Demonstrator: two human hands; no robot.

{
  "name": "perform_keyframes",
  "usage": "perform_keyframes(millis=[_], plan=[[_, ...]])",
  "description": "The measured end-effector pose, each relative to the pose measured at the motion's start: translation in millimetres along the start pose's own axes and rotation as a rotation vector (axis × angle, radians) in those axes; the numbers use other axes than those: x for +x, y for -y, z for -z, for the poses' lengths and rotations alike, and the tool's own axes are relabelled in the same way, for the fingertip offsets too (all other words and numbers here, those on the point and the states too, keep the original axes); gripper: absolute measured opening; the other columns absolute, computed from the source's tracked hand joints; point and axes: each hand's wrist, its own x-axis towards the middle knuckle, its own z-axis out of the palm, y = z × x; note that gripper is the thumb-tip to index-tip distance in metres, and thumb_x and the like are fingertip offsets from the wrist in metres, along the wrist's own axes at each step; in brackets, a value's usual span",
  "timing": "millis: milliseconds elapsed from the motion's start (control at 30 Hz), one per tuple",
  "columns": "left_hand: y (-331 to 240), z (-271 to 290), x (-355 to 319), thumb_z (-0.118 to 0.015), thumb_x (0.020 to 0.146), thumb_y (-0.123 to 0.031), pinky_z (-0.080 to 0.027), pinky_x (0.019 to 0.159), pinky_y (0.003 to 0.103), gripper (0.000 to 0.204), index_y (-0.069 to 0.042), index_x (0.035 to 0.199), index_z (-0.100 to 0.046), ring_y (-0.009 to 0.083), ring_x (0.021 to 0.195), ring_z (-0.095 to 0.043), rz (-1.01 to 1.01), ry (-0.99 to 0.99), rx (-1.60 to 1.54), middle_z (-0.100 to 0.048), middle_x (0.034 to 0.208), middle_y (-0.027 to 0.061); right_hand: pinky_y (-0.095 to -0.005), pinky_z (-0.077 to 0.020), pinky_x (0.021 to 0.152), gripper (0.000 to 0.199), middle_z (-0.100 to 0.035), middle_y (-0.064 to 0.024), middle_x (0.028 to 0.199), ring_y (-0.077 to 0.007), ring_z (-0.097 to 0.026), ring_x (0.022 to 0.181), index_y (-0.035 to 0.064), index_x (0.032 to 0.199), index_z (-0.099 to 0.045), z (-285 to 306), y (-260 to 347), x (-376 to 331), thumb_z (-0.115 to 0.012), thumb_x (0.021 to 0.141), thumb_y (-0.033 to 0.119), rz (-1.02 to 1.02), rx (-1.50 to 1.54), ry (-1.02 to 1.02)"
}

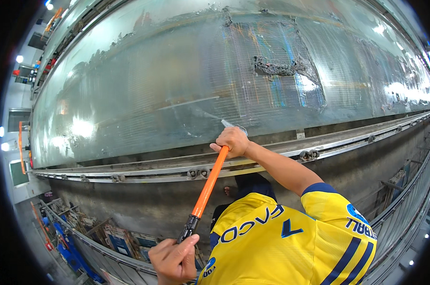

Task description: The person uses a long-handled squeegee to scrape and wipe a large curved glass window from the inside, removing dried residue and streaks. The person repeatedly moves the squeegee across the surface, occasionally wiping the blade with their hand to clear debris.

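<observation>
An orange pole (208, 184) with a black grip slants from my body toward a long wet, glassy table (143, 104). Low in the view, my left hand (174, 259) is closed round the pole's black end. My right hand (231, 140) wraps round the far end of the orange shaft, at the table's near edge. Just beyond its knuckles a pale, pointed piece (228, 124) shows against the table surface; I cannot tell whether it is the pole's head. Dark grey, clumpy sludge (276, 67) lies farther off, beside fine coloured lines on the surface.
A metal rail (158, 176) with small rollers runs along the table's near side. Behind me stretches another railing (395, 199), with panels (117, 242) and blue items (70, 254) at lower left. A grey walkway (143, 204) lies between.
</observation>
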Motion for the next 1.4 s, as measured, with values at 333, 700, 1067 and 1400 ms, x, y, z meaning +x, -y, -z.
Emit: perform_keyframes(millis=[333,700,1067,1400], plan=[[-11.4,30.1,154.2,-0.058,0.081,0.011,-0.033,0.042,0.028,0.034,0.010,0.111,-0.074,0.0150,0.042,-0.045,-0.112,0.008,-0.079,-0.056,0.056,0.0059,-0.0429,-0.0385,0.045,0.050,-0.045,-0.0077,0.050,-0.0319,-0.049,0.045,0.0110,0.054,-0.040,10.6,-70.4,79.8,-0.073,0.090,0.022,-0.006,0.058,-0.171],[62.4,23.4,320.6,-0.057,0.091,0.005,-0.041,0.046,0.029,0.023,0.012,0.106,-0.073,0.0133,0.047,-0.051,-0.109,-0.216,-0.120,-0.074,0.080,0.0199,-0.0438,-0.0381,0.045,0.047,-0.047,-0.0083,0.051,-0.0328,-0.051,0.047,0.0104,0.055,-0.045,38.8,-236.9,242.0,-0.070,0.092,0.026,0.054,-0.006,-0.171],[135.9,-29.4,362.4,-0.056,0.100,0.000,-0.038,0.049,0.023,0.024,0.003,0.118,-0.072,0.0041,0.053,-0.053,0.071,-0.428,-0.213,-0.076,0.089,0.0075,-0.0474,-0.0500,0.059,0.035,-0.062,-0.0088,0.063,-0.0350,-0.064,0.064,0.0171,0.063,-0.060,44.9,-338.4,331.0,-0.068,0.091,0.036,0.083,-0.193,-0.043],[68.4,-3.0,78.7,-0.062,0.093,-0.003,-0.034,0.047,0.025,0.018,0.005,0.104,-0.074,0.0100,0.046,-0.050,0.215,-0.243,-0.072,-0.060,0.061,0.0052,-0.0483,-0.0397,0.047,0.051,-0.049,-0.0101,0.049,-0.0365,-0.052,0.048,0.0111,0.051,-0.046,-13.6,-84.7,126.8,-0.070,0.089,0.035,0.035,-0.076,-0.019]])
